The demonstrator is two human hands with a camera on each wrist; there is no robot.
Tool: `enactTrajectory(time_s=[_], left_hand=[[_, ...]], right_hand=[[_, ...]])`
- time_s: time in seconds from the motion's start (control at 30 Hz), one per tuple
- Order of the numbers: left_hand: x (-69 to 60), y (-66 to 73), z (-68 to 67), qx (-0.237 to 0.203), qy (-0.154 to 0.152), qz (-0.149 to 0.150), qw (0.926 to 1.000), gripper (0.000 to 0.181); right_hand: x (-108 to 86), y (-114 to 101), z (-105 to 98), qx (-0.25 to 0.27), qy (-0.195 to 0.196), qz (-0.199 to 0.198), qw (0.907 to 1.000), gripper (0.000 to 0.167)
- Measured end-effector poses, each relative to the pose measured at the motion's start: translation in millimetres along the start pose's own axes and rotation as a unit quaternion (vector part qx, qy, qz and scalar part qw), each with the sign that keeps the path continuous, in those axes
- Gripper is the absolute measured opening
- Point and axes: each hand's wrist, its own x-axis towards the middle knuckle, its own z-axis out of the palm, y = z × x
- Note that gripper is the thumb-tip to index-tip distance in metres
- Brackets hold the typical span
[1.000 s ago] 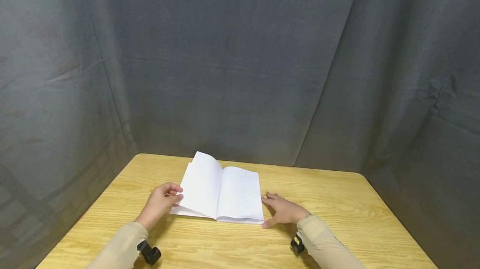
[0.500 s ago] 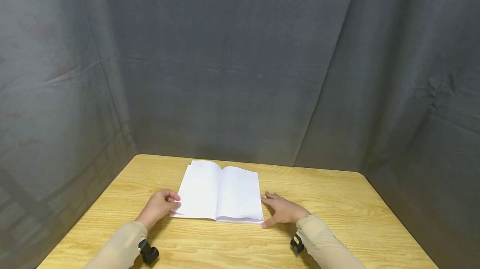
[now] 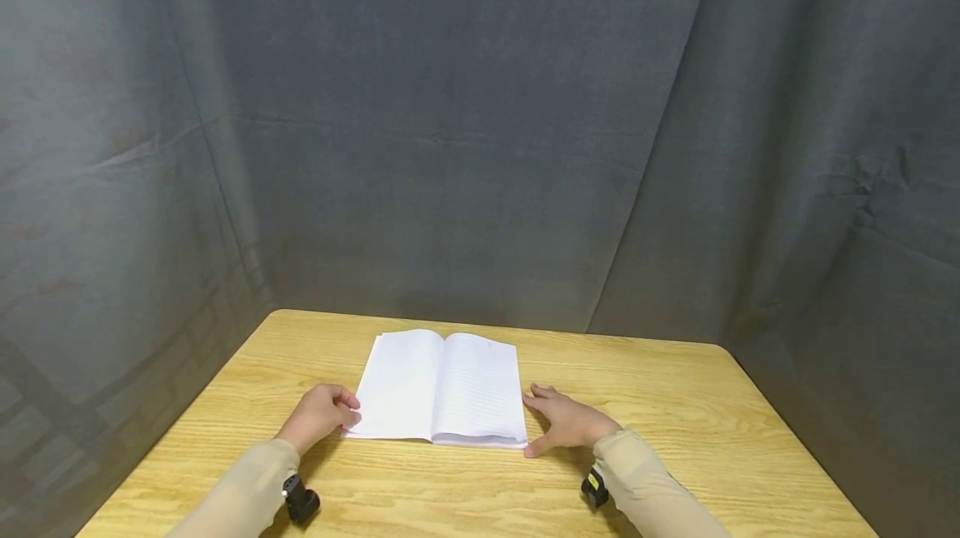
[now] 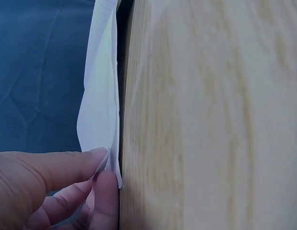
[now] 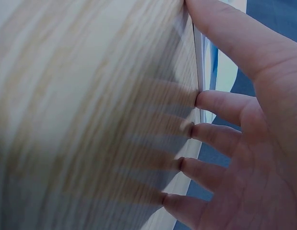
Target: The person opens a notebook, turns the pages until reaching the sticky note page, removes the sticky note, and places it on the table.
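An open notebook (image 3: 480, 388) lies on the table, white pages spread on both sides, with faint ruled lines on the right one. My left hand (image 3: 321, 415) is at its lower left corner. In the left wrist view, the thumb and a finger of that hand (image 4: 66, 184) pinch the edge of a page (image 4: 101, 96). Beside the right edge, my right hand (image 3: 568, 420) has its fingers spread. Seen from the right wrist, its fingertips (image 5: 198, 98) touch the tabletop and the thumb meets the notebook's edge (image 5: 200, 67).
The wooden table (image 3: 697, 430) has rounded far corners. Grey curtains (image 3: 465, 130) hang behind it and along both sides. A small black camera (image 3: 300, 500) is strapped at the left wrist, and another camera (image 3: 595, 488) at the right.
The raised left-hand page has come down flat onto the left side, and my left hand has lowered slightly with it. My right hand stays in the same place.
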Motion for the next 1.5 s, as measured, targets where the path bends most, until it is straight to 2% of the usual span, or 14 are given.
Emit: enactTrajectory(time_s=[0.23,0.43,1.0,1.23,1.37,1.5], left_hand=[[0.2,2.3,1.1,0.02,-0.002,-0.011,0.9997,0.013],[-1.2,4.0,0.8,0.027,0.003,-0.006,0.9996,0.013],[0.5,2.2,1.7,0.032,0.005,-0.009,0.9994,0.012],[1.6,0.9,-2.7,0.025,-0.004,-0.015,0.9996,0.013],[2.1,5.7,-6.1,0.004,-0.011,-0.006,0.9999,0.013],[2.7,19.7,-6.7,-0.018,-0.019,0.013,0.9996,0.016]], right_hand=[[0.6,0,1,-0.001,0.001,0.001,1.0,0.094],[1.4,2,0,0.001,0.0,-0.001,1.0,0.095],[1.8,1,1,0.003,-0.002,0.001,1.0,0.094],[1.5,-1,1,0.004,0.0,0.0,1.0,0.094],[1.3,0,1,0.004,0.001,0.004,1.0,0.094],[1.6,1,1,-0.002,0.003,0.006,1.0,0.095]])
